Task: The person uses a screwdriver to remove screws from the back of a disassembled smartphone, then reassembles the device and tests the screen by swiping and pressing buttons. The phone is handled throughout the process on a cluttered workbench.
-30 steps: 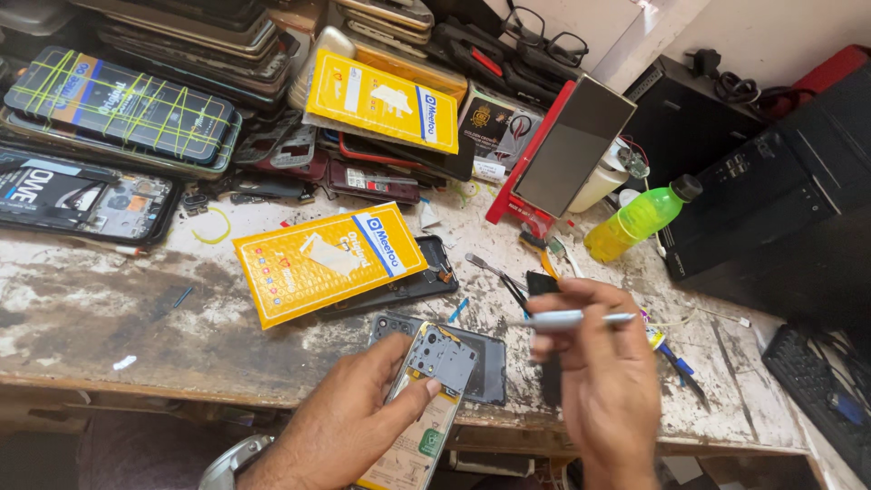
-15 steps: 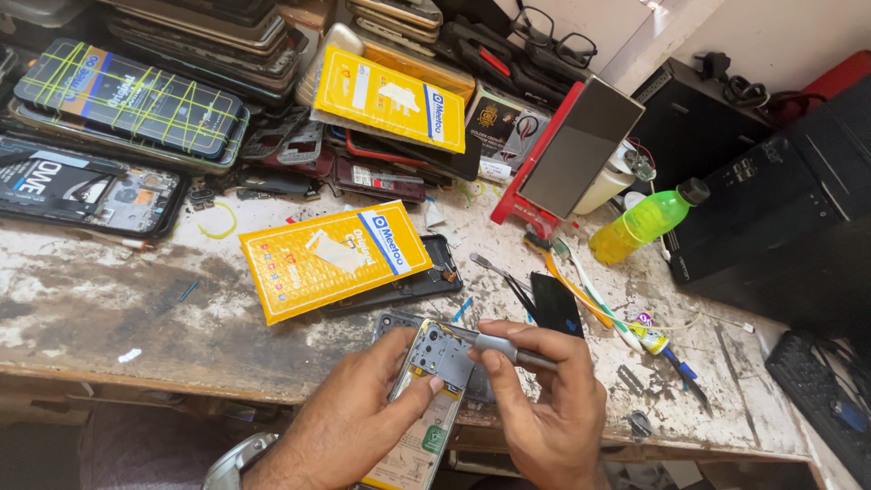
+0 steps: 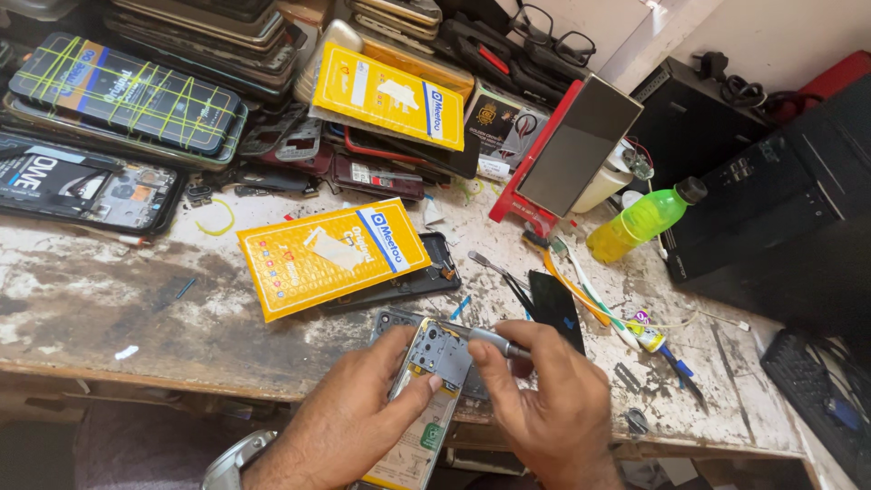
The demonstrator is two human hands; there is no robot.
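An opened phone (image 3: 425, 390) with its back removed lies at the near edge of the worn workbench (image 3: 109, 308), its circuit boards and battery showing. My left hand (image 3: 358, 417) grips it from the left, thumb on the frame. My right hand (image 3: 544, 404) holds a thin grey screwdriver (image 3: 494, 340), its tip down on the upper part of the phone's board. A dark phone back cover (image 3: 404, 319) sits partly under the phone.
A yellow flat packet (image 3: 331, 256) lies over a black phone frame (image 3: 426, 281). A black glass panel (image 3: 555, 308), tweezers (image 3: 508, 283), toothbrushes, a green bottle (image 3: 640, 222) and a red-edged stand (image 3: 567, 150) sit to the right. Stacked phones and boxes fill the back; black computer cases stand at right.
My right hand came down from above the bench and brought the screwdriver tip onto the phone's board. My left hand kept its hold on the phone.
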